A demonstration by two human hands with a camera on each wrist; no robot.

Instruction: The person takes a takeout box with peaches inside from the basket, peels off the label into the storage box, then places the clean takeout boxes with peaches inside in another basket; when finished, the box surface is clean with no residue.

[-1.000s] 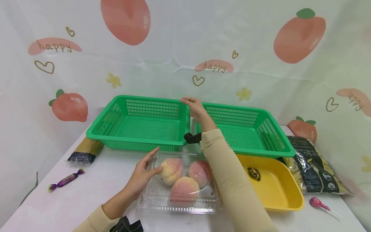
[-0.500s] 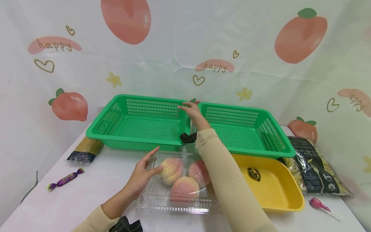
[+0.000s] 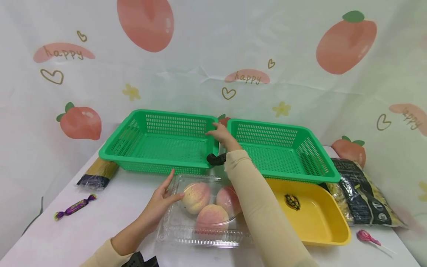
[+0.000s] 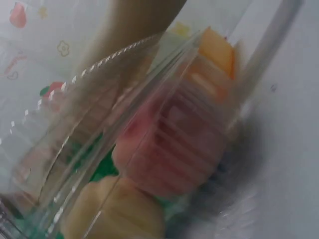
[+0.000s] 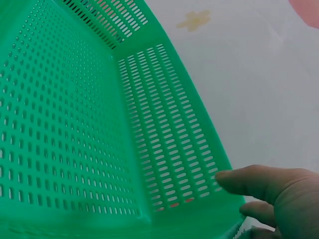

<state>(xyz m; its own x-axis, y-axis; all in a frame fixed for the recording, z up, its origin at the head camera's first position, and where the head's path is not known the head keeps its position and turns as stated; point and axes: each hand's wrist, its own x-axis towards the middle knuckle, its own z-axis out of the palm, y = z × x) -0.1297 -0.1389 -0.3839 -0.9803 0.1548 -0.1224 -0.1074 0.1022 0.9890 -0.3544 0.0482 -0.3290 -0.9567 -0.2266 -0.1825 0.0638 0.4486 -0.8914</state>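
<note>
Gripping is light on both sides: the right hand has its fingers curled over the near right corner of the left green basket, thumb lying against the perforated wall in the right wrist view, while the left hand lies with near-straight fingers against the left edge of the clear clamshell box, holding nothing closed. That box, with three peaches inside, sits just in front of the left green basket, and its lid stands partly raised. To shift the basket well, I judge it best to pull from the corner with the rim hooked firmly and the base kept flat on the white table, since a one-corner tug could swing it into the right green basket just beside it (the two rims are almost touching). The steadying hand should stay pressed on the clamshell so the fruit does not roll. As for writing, the backdrop behind the basket repeats "happy" among printed peaches; the yellow tray, right of the clamshell, bears a round emblem too small to read, and the print on the dark snack bag farther right is illegible.
</note>
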